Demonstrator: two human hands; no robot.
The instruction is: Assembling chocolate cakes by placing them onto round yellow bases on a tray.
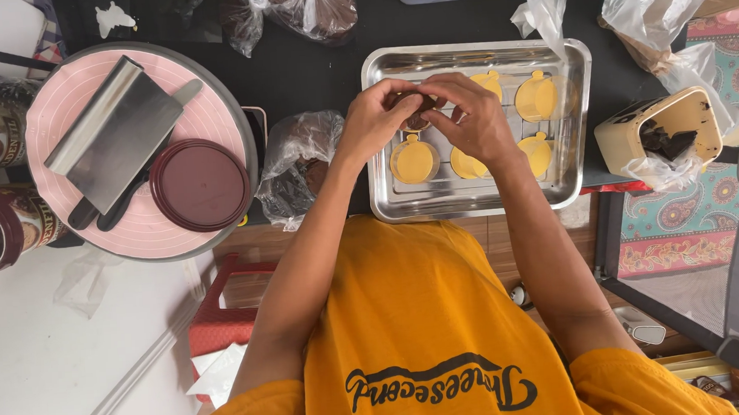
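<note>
Over a steel tray (pixel 570 127) both my hands meet around a small dark brown lump (pixel 417 109). My left hand (pixel 378 113) pinches it from the left, and my right hand (pixel 469 114) closes on it from the right. Most of the lump is hidden by my fingers. On a wire rack inside the tray lie several round yellow discs with small tabs (pixel 414 159). One yellow disc (pixel 536 96) sits at the tray's far right.
A pink turntable (pixel 64 106) at the left carries a steel scraper (pixel 117 133), a dark-handled knife and a maroon lid (pixel 200 184). A plastic bag of dark stuff (pixel 298 156) lies beside the tray. More bags lie beyond it, and a cream container (pixel 664 130) stands at the right.
</note>
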